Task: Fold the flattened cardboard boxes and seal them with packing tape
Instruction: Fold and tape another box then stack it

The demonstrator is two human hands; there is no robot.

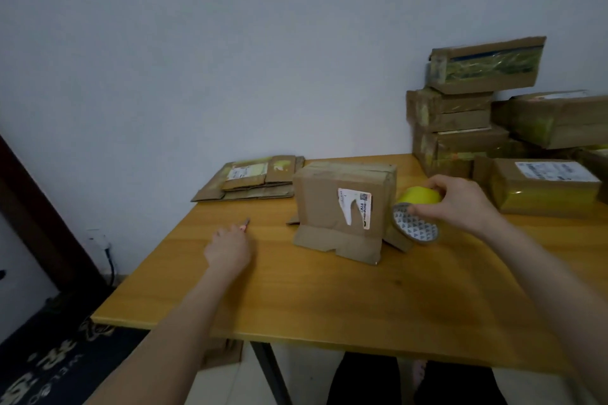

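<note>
Head view: at the wooden worktop [329,299], my right hand [460,204] grips a roll of yellow packing tape [419,197] just beside the right edge of a folded cardboard box [329,200]. The box stands upright mid-worktop, its lower flaps splayed out on the surface. My left hand [227,250] lies further left, well apart from the box, knuckles up with fingers curled under. A small red-handled tool [246,223] pokes out beyond it, and I cannot tell whether I hold it or merely touch it. A stack of flattened boxes [253,181] sits at the far left edge near the wall; taped boxes [460,118] are piled on the right. By my reading, this box is formed and its top looks closed, so the step in hand is sealing the open end. The next move likely calls for tipping the box over, folding the loose flaps in flat, and finding the tape's free end to lay a strip along the seam, with the tool ready for the cut.
</note>
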